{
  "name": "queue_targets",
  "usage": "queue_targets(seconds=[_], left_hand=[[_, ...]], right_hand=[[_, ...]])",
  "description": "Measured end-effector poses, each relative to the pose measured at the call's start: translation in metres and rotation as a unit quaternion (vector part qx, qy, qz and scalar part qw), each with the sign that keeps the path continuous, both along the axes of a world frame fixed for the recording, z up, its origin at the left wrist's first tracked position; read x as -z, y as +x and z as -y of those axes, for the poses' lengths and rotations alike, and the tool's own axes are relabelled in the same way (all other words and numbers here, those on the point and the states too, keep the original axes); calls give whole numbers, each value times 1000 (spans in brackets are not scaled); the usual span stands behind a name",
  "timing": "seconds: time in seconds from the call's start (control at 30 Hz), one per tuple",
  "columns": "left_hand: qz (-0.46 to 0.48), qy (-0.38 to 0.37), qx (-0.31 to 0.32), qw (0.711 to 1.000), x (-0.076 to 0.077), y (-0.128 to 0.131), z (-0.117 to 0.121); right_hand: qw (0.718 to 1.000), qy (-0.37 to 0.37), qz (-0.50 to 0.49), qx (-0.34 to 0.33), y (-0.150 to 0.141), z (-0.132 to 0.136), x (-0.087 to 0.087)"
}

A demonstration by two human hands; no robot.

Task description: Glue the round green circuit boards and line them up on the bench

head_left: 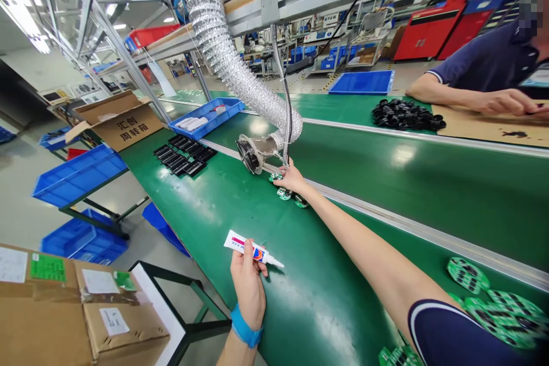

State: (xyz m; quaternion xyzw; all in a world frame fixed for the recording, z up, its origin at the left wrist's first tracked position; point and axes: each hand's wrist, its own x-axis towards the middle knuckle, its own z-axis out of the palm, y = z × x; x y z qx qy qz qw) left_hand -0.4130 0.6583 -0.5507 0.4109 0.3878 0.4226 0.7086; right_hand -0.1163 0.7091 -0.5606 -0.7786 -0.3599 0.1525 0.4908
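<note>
My left hand (249, 280), with a blue band at the wrist, is closed round a white glue tube (245, 247) with a pointed nozzle. The tube lies tilted above the green tabletop, nozzle to the right. Stretched far forward, my right hand (291, 177) has its fingers closed at a small green circuit board (275, 176), partly hidden by them. Two more circuit boards (283, 193) lie just below that hand. A black fan (249, 155) on the end of a silver flexible duct (246, 68) sits left of it, and a thin metal gooseneck (286, 126) comes down beside my fingers.
Black rectangular parts (185, 155) lie in rows left, near a blue tray (208, 118). More circuit boards (493, 303) are at lower right. Across the belt (386, 160), a person works beside a pile of black parts (405, 115). Cardboard boxes (51, 320) stand lower left.
</note>
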Motion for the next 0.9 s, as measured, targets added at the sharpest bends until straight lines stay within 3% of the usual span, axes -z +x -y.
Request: queue_targets(seconds=[0.4,0.6,0.73,0.8,0.9], left_hand=[[7,39,-3,999,6,0,-2],[4,44,0,999,9,2,-5],[11,57,5,998,6,2,-5],[17,57,11,998,6,3,-6],[24,51,19,998,6,4,-9]], right_hand=[[1000,-8,-11,-12,-6,2,-5],[1000,-7,0,-18,-10,16,-21],[1000,-14,9,-3,-6,65,-42],[998,-17,56,-28,-3,110,-56],[985,-55,109,-123,-19,198,-80]])
